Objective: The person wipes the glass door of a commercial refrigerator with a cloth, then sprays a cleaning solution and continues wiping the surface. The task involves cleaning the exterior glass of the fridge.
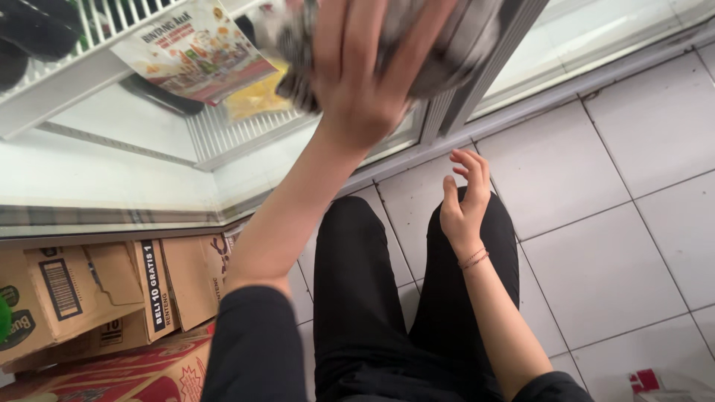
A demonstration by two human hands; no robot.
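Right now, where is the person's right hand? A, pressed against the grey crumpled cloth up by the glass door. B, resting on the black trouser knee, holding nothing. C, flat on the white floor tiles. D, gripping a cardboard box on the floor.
B: the right hand rests with loosely curled fingers on the black trousers, holding nothing; the left hand is the one on the cloth.
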